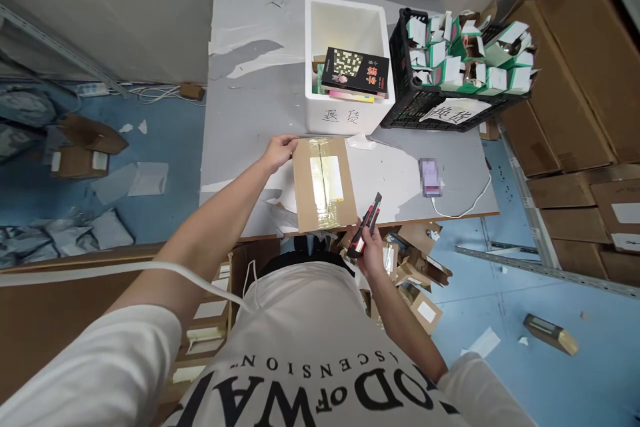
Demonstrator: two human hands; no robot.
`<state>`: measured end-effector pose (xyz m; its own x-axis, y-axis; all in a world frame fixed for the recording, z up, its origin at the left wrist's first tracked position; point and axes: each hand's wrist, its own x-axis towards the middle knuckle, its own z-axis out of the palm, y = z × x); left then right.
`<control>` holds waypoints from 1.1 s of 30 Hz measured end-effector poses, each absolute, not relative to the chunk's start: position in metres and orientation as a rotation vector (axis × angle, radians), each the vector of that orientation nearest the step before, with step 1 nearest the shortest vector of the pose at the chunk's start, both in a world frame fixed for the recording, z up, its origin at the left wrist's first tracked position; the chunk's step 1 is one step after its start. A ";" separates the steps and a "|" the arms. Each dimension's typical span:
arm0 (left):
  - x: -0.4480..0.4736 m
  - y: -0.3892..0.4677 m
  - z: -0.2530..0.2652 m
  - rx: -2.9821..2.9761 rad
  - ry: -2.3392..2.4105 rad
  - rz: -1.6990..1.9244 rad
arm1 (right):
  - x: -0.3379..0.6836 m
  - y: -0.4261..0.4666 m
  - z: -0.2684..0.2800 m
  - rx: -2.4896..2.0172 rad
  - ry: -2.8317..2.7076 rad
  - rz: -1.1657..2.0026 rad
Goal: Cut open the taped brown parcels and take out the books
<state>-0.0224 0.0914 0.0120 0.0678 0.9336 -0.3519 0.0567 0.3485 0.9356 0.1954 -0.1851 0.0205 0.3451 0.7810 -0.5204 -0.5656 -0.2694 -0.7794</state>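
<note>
Head view: 1 taped cardboard box [326,185] lies on grey table [255,127], at near edge. Left hand [280,152] pinches box's far left corner; right hand [371,250], fingers wrapped, holds red-black utility knife [367,224] beside near right corner. Step, seemingly: steadying box, knife ready; next move calls for aligning knife with tape [327,217].

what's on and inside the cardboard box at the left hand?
On the cardboard box: a white label and a strip of shiny tape. Inside: can't tell; its closed top covers any contents.
</note>
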 end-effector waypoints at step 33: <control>-0.045 -0.037 0.049 2.345 1.569 0.301 | 0.288 -0.103 0.029 -1.680 -1.132 1.328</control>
